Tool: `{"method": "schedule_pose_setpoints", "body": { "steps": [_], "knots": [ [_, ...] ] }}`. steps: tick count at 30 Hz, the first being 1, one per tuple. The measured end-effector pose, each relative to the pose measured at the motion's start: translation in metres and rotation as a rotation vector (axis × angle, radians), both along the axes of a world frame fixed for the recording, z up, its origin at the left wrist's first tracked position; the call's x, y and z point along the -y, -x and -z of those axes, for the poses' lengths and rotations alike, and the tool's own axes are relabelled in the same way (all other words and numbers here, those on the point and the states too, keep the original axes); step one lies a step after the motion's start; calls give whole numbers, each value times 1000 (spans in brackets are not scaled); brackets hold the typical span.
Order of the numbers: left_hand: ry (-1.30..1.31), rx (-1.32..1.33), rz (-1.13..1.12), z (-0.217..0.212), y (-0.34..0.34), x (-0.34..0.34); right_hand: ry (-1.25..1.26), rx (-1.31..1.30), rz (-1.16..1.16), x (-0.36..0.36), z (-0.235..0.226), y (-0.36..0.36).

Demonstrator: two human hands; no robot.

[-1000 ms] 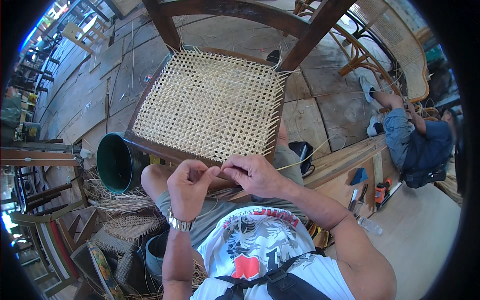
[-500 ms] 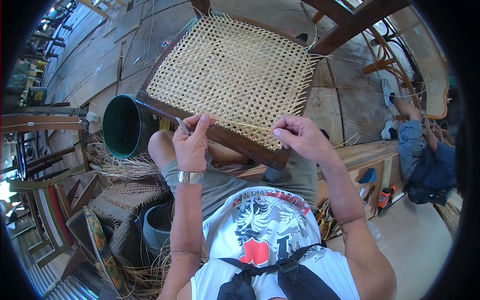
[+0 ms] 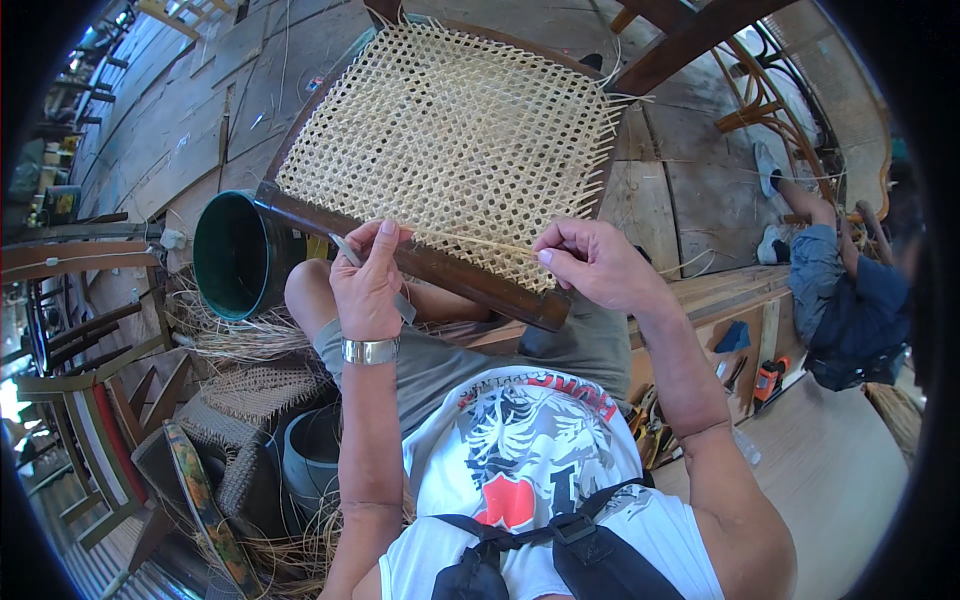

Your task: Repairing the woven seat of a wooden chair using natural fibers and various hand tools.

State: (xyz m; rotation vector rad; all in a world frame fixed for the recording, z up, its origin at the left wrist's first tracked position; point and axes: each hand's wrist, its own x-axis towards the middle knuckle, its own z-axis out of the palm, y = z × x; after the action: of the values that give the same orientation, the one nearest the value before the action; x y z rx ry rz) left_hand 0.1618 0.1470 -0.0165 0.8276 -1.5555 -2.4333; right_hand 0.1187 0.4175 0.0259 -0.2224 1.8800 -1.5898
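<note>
A thin cane strand (image 3: pixel 470 240) stretches between my two hands, just over the front rail of a chair seat. My left hand (image 3: pixel 368 280) pinches the strand's left end between thumb and fingers. That same hand also keeps a flat grey tool (image 3: pixel 345 250), perhaps a knife, whose ends poke out on either side of the palm. At the strand's other end, my right hand (image 3: pixel 600 262) closes thumb against forefinger. Woven cane webbing (image 3: pixel 450 130) covers the seat, with loose strand ends along its right side. The dark wooden front rail (image 3: pixel 430 265) lies over my knees.
A dark green bucket (image 3: pixel 238 255) stands left of my knee, beside scattered cane strands (image 3: pixel 245 335). Lower left are a grey bucket (image 3: pixel 312 450) and rough woven material (image 3: pixel 255 390). Hand tools (image 3: pixel 655 430) lie at my right. Another person (image 3: pixel 830 290) sits at the far right.
The whole view has shifted slightly, so the chair seat appears a little further left. Both hands keep their hold on the strand. More of the grey tool shows below my left palm.
</note>
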Motion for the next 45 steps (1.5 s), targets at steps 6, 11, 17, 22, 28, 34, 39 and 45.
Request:
{"method": "schedule_pose_setpoints", "body": {
  "steps": [6,11,17,22,28,34,39,45],
  "knots": [
    [-139,15,56,-2,-2,-9,7,-26,-10,1,9,0],
    [-62,80,286,-6,-10,-67,-105,-294,58,-3,17,-17],
    [-45,68,358,3,-7,-79,-245,-475,168,-30,13,-43],
    [-91,-13,300,-17,38,-27,-835,-681,612,-184,29,-97],
    [-174,-192,347,-8,77,-11,-1270,-127,680,-299,74,-245],
    [86,-93,712,-33,27,-131,-1291,27,681,-228,117,-319],
    [122,-47,1020,-25,-1,-176,-1239,-121,606,-170,114,-345],
    [202,37,1112,-10,-11,-188,-1436,111,654,-174,137,-358]
  ]
}}
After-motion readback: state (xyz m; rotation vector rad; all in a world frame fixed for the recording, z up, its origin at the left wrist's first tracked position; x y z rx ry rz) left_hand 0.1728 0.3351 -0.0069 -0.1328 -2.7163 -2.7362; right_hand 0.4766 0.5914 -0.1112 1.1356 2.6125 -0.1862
